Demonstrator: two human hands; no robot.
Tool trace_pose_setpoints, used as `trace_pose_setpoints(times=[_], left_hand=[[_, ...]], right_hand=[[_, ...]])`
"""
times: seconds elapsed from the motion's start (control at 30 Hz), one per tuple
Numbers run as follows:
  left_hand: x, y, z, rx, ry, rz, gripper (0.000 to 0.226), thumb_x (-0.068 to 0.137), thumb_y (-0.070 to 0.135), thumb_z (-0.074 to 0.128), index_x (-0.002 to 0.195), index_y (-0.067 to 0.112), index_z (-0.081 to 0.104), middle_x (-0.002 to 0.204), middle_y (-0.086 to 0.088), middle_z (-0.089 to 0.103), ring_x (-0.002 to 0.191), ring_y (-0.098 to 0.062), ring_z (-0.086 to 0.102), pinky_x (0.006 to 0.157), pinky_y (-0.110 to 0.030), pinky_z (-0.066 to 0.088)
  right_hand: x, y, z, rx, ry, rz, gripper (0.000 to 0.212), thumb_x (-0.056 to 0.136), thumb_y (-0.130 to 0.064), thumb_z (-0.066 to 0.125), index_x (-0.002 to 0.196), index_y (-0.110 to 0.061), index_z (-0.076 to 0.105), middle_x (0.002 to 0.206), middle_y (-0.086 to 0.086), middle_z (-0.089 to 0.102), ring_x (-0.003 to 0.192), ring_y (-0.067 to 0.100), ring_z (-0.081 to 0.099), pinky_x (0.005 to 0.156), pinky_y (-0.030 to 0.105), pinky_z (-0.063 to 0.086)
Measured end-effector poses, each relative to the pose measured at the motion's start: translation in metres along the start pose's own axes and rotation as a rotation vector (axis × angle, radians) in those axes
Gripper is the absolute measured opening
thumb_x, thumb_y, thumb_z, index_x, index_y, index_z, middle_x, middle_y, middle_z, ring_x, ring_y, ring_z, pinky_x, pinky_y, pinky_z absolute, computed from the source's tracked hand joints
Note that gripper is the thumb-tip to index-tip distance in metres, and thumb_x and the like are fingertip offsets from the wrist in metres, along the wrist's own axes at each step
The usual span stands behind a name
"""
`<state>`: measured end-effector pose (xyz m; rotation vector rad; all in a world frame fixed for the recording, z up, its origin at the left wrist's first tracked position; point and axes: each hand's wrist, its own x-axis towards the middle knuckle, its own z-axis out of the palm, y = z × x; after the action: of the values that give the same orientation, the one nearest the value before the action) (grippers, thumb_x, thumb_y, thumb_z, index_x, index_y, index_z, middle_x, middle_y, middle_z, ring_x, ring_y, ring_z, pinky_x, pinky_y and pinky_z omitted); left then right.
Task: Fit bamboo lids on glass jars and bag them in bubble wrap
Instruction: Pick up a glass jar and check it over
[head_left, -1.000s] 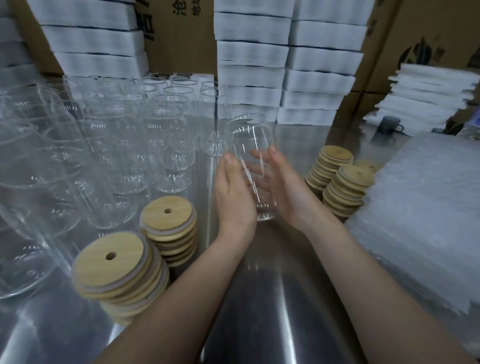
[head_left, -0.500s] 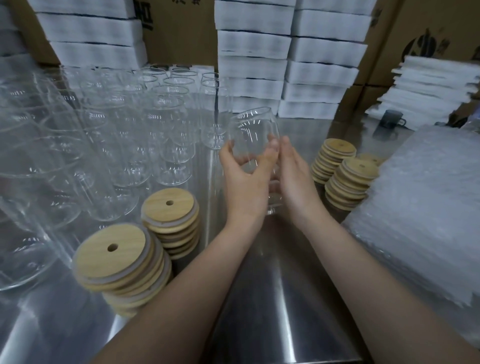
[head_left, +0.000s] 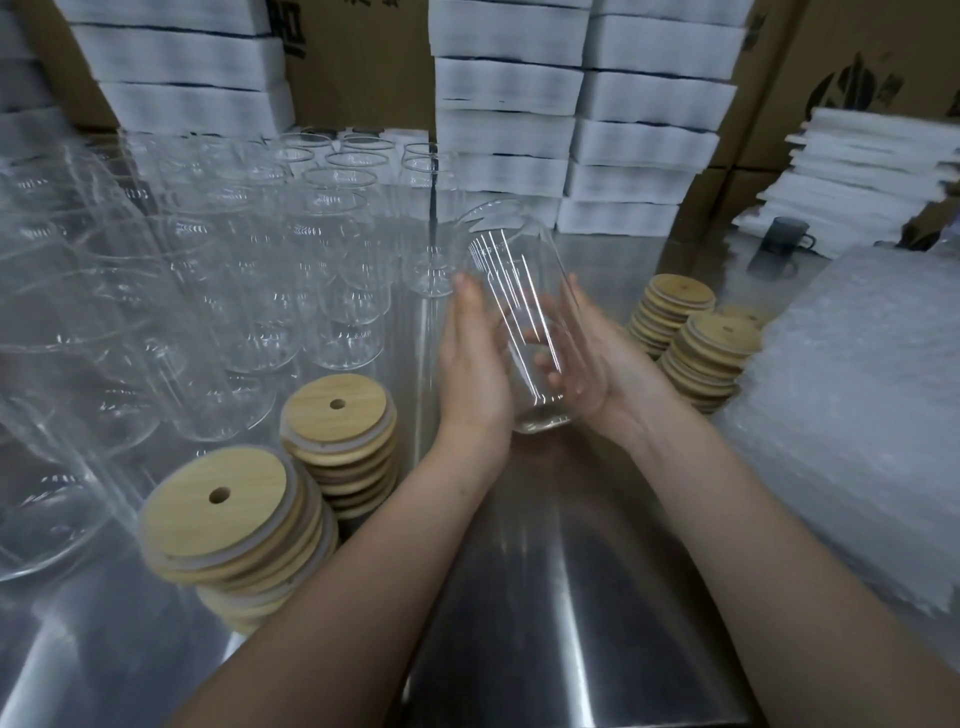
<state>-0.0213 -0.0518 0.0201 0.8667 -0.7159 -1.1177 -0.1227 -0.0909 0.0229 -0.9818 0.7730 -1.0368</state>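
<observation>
Here, empty glasses (head_left: 249, 270) crowd the left of the table (head_left: 545, 597), with two stacks of bamboo lids (head_left: 223, 499) in front. At centre the left hand (head_left: 475, 374) presses flat, fingers straight, against a tilted jar (head_left: 519, 291) held above the table, while the right hand (head_left: 602, 364) cups it, fingers curled beneath. Further lid stacks (head_left: 711, 343) and bubble wrap (head_left: 857, 405) lie to the right.

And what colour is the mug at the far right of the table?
The mug is dark grey, a little blurred, in the head view.

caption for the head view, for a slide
Left hand and right hand hold a lidless glass jar over a steel table, between stacks of bamboo lids.
</observation>
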Motion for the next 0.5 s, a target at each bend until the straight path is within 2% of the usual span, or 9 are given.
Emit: trace_pose_setpoints(times=[0.07, 0.13, 0.17, 0.27, 0.33, 0.37, 0.43, 0.5], left_hand=[[0.005, 0.002, -0.002, -0.01, 0.005, -0.046, 0.066, 0.102, 0.054, 0.02, 0.138, 0.009, 0.052, 0.129, -0.017, 0.063, 0.114, -0.028, 0.065, 0.099, -0.043, 0.053], [0.009, 0.003, -0.004, 0.03, 0.029, -0.046, 0.061, 0.103, 0.052, 0.022, 0.135, 0.013, 0.056, 0.122, -0.015, 0.067, 0.096, -0.023, 0.072, 0.076, -0.032, 0.06], [0.01, 0.004, -0.005, 0.029, 0.053, -0.017, 0.055, 0.105, 0.048, 0.025, 0.134, 0.015, 0.057, 0.123, -0.014, 0.067, 0.095, -0.023, 0.072, 0.072, -0.032, 0.061], [0.01, 0.004, -0.005, 0.008, 0.126, 0.129, 0.033, 0.107, 0.025, 0.031, 0.124, 0.019, 0.06, 0.124, -0.01, 0.066, 0.113, -0.029, 0.065, 0.097, -0.048, 0.052], [0.01, 0.003, -0.003, 0.014, 0.186, 0.167, 0.027, 0.107, 0.019, 0.034, 0.117, 0.017, 0.059, 0.118, -0.012, 0.066, 0.111, -0.029, 0.064, 0.101, -0.053, 0.048], [0.008, 0.003, -0.002, 0.019, 0.197, 0.166, 0.023, 0.106, 0.02, 0.036, 0.117, 0.017, 0.056, 0.112, -0.01, 0.066, 0.105, -0.025, 0.065, 0.1, -0.052, 0.048], [0.002, 0.001, 0.0, 0.06, 0.171, 0.175, 0.019, 0.104, 0.027, 0.041, 0.118, 0.017, 0.05, 0.101, 0.0, 0.062, 0.09, -0.015, 0.062, 0.093, -0.044, 0.052], [-0.003, -0.002, 0.003, 0.138, 0.13, 0.206, 0.035, 0.1, 0.037, 0.049, 0.128, 0.016, 0.043, 0.111, -0.001, 0.059, 0.091, -0.012, 0.06, 0.087, -0.032, 0.05]], right_hand=[[-0.001, 0.001, 0.003, 0.064, -0.104, 0.079, 0.056, 0.091, -0.06, 0.047, 0.109, -0.013, 0.073, 0.095, 0.006, 0.072, 0.08, 0.018, 0.07, 0.068, 0.03, 0.058], [-0.003, 0.002, 0.005, 0.128, -0.19, 0.14, 0.065, 0.087, -0.065, 0.047, 0.108, -0.01, 0.074, 0.113, 0.014, 0.063, 0.101, 0.028, 0.06, 0.086, 0.039, 0.05], [-0.004, 0.001, 0.006, 0.139, -0.212, 0.157, 0.068, 0.085, -0.067, 0.046, 0.108, -0.01, 0.074, 0.117, 0.016, 0.06, 0.106, 0.032, 0.055, 0.088, 0.042, 0.048], [-0.006, -0.001, 0.007, 0.044, -0.178, 0.101, 0.068, 0.078, -0.068, 0.048, 0.114, -0.014, 0.068, 0.111, 0.013, 0.07, 0.096, 0.029, 0.068, 0.081, 0.042, 0.056], [-0.007, -0.002, 0.012, -0.044, -0.079, 0.02, 0.071, 0.072, -0.065, 0.051, 0.121, -0.014, 0.061, 0.108, 0.012, 0.073, 0.09, 0.026, 0.071, 0.077, 0.04, 0.058], [-0.007, -0.001, 0.015, -0.07, -0.021, -0.025, 0.071, 0.071, -0.063, 0.053, 0.121, -0.013, 0.061, 0.107, 0.012, 0.074, 0.089, 0.026, 0.071, 0.076, 0.039, 0.058], [-0.008, 0.003, 0.021, -0.099, 0.085, -0.134, 0.059, 0.073, -0.059, 0.056, 0.111, -0.015, 0.064, 0.102, 0.011, 0.075, 0.084, 0.025, 0.071, 0.07, 0.036, 0.059], [-0.01, 0.007, 0.025, -0.142, 0.147, -0.223, 0.044, 0.078, -0.056, 0.056, 0.101, -0.02, 0.065, 0.099, 0.008, 0.076, 0.081, 0.021, 0.073, 0.064, 0.029, 0.061]])
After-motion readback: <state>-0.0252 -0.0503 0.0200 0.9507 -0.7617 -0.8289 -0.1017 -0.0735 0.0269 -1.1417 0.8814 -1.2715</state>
